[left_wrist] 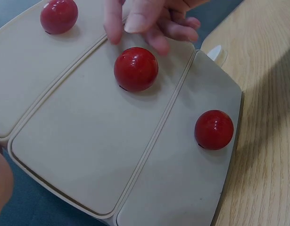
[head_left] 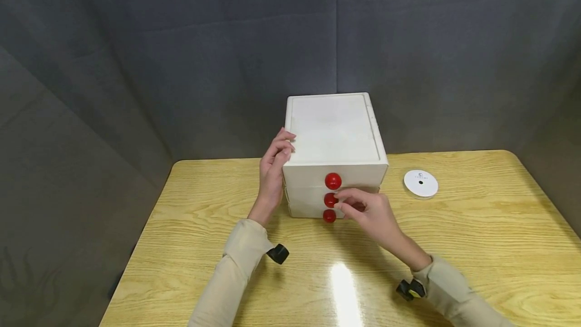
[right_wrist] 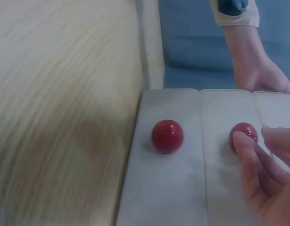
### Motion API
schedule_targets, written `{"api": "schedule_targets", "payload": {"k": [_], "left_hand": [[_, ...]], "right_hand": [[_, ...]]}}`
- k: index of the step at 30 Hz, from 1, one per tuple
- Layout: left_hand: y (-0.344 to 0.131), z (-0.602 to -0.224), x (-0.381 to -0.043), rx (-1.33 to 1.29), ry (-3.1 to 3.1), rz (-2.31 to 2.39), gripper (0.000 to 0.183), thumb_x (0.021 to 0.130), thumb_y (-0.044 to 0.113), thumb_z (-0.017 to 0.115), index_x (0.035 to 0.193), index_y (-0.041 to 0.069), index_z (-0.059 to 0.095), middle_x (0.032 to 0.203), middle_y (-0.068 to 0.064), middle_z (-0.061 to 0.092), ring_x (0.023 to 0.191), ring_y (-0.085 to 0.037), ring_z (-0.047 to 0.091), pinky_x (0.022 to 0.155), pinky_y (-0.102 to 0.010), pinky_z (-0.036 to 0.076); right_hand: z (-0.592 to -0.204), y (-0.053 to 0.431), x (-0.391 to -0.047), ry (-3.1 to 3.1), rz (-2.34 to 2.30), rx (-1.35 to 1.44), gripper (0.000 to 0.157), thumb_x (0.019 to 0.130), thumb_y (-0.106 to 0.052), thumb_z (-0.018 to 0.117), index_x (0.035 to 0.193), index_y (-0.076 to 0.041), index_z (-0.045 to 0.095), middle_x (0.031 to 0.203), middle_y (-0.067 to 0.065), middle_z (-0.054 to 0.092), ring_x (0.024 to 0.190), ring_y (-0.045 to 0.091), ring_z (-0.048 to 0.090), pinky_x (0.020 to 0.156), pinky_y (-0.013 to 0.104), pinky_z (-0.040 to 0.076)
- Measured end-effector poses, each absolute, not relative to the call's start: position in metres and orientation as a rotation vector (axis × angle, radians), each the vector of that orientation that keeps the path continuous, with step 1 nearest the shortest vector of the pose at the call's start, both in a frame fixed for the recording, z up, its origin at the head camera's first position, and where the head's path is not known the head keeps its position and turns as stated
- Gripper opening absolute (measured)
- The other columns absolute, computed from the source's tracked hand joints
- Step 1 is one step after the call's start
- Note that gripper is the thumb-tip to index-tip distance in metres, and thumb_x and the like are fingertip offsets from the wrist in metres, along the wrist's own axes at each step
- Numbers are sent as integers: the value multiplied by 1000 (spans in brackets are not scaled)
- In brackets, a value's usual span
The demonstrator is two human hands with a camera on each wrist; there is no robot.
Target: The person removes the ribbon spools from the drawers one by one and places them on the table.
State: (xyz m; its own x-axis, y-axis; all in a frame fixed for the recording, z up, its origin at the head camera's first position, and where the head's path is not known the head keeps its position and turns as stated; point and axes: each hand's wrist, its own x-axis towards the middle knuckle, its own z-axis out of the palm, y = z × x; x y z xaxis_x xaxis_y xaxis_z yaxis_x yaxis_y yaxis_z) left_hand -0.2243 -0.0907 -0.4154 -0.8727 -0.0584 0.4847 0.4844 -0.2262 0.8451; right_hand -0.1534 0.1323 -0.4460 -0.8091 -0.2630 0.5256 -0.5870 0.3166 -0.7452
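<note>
A small white drawer unit (head_left: 336, 130) stands on the table, with three red round knobs down its front. My left hand (head_left: 274, 165) rests against its left side, fingertips lying at the top edge. At the middle drawer's knob (left_wrist: 136, 69), my right hand (head_left: 369, 211) holds its thumb and fingers slightly spread. The left wrist view shows those fingertips just off the knob, while in the right wrist view one overlaps it. Above is the top knob (head_left: 333, 181), below it the bottom knob (right_wrist: 167, 136). All the drawers look closed.
A white ribbon spool (head_left: 421, 183) lies flat on the wooden table (head_left: 476, 226), to the right of the drawer unit. Dark grey curtain (head_left: 227, 54) hangs behind the table and along both sides. Each wrist carries a small black camera.
</note>
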Motion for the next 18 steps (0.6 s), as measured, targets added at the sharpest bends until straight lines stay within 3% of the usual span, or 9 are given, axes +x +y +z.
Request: {"api": "schedule_targets", "payload": {"k": [7,14,18], "left_hand": [[-91,-415,-224,-506,-1683,-2149,21,97,10,51,88,24,64,120,9,64,152,-24,31,127,-35,20],[-92,-415,-224,-500,-1688,-2149,20,97,11,51,88,24,64,120,10,64,151,-21,33,127,-35,21],[-92,-414,-223,-509,-1687,-2151,19,98,11,51,89,22,64,121,9,64,152,-22,32,127,-35,21]], "right_hand": [[-455,131,-155,-2297,1480,780,25,82,8,81,105,1,76,87,10,77,63,23,72,55,22,60],[-460,129,-159,-2359,1431,780,31,82,6,82,112,0,75,91,9,78,74,11,72,63,24,61],[-462,128,-160,-2334,1428,784,32,81,5,83,112,0,76,95,10,78,76,14,75,64,25,63]]}}
